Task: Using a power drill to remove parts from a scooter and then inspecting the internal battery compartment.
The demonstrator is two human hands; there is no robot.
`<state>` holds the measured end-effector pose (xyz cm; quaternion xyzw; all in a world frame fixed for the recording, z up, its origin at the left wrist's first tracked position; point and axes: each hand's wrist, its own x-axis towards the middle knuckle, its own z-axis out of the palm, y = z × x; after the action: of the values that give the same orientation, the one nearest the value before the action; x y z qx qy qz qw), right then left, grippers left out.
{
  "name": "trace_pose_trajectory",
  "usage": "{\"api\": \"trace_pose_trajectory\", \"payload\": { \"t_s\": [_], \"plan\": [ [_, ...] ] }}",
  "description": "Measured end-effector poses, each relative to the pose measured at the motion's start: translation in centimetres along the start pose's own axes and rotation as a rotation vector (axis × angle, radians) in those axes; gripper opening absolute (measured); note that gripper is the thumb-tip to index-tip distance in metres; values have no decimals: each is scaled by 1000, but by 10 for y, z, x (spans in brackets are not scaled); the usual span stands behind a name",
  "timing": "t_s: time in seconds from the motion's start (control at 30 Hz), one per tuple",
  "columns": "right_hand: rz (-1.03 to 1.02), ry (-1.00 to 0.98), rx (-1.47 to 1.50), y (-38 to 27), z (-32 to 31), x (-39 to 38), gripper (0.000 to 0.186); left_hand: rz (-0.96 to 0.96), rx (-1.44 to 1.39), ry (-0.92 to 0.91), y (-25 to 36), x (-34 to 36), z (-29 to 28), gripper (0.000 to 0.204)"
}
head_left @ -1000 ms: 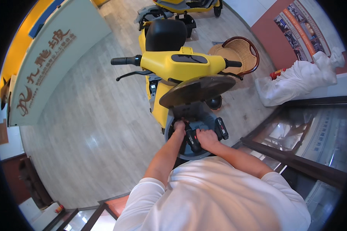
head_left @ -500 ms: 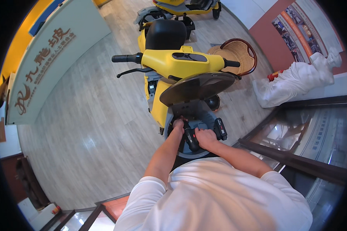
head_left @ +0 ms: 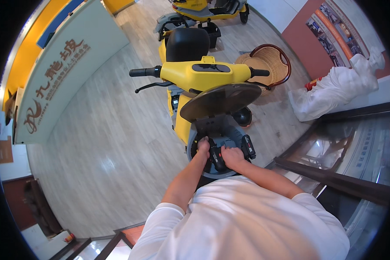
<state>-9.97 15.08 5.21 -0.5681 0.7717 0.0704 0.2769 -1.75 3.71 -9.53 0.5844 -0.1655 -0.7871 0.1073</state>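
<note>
A cordless drill [head_left: 218,160], black with a red accent, lies across the grey round storage bin [head_left: 228,172] at the front of a yellow scooter [head_left: 203,73]. My right hand [head_left: 233,157] is wrapped round its handle, with the battery [head_left: 248,147] sticking out on the right. On the left of the drill, my left hand [head_left: 203,145] reaches into the bin near the chuck end. Its fingers are curled, and what they pinch is hidden. Above both hands the dark round lid [head_left: 221,104] stands raised below the handlebar.
A wicker basket [head_left: 268,69] stands on the floor right of the scooter, with a white statue [head_left: 340,89] beyond it. Glass panels with dark frames [head_left: 333,175] are close on my right. A pale counter [head_left: 69,73] curves along the left; another yellow scooter [head_left: 208,6] stands behind.
The whole view has shifted slightly. Both hands stay in the bin, my right still on the drill; my left hand shows a bit more of its back.
</note>
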Motion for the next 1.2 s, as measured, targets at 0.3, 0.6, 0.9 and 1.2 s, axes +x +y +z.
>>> {"api": "trace_pose_trajectory", "payload": {
  "t_s": [0.3, 0.6, 0.9, 1.2],
  "plan": [
    [-3, 12, -17, 0, 7, 1, 29, 10, -13, 14, 3, 5, 1, 29],
    [-39, 29, -44, 4, 12, 4, 24, 12, -66, 73, 1, -1, 3, 30],
    [-29, 103, -4, -1, 16, 4, 18, -44, -6, 39, -6, 16, -11, 43],
    [1, 49, 5, -3, 14, 3, 19, -78, 67, 34, 7, 4, 0, 44]
  ]
}}
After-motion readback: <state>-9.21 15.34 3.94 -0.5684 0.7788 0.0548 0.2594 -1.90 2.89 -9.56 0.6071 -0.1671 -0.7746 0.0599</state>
